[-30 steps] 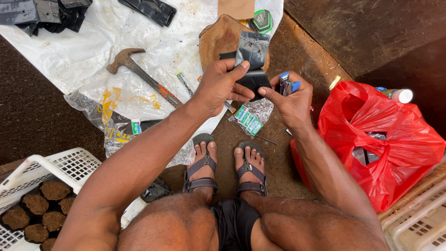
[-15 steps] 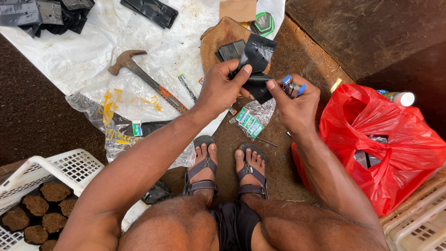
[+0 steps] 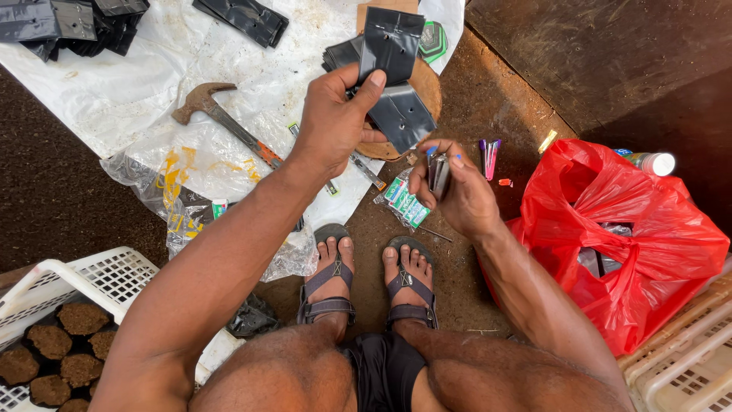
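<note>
Could not make out the small dark tool [image 3: 438, 174] pinched narrow in the right hand [image 3: 457, 200]; mostly hidden by fingers. Left hand [image 3: 333, 122] closed on a black plastic bag [image 3: 391, 46], held up at 12 o'clock over a round wooden block [image 3: 427, 88], itself largely covered by more black bags [image 3: 400, 114]. Cut off at 7 o'clock: a white crate [image 3: 91, 278] of dark soil plugs [image 3: 53, 339]. Bare earth floor [image 3: 488, 107] underfoot, white plastic sheet [image 3: 122, 84] spread at 10 o'clock with a hammer [image 3: 221, 118] lying on it; red plastic bag [image 3: 640, 236] at 3 o'clock, contents unclear.
</note>
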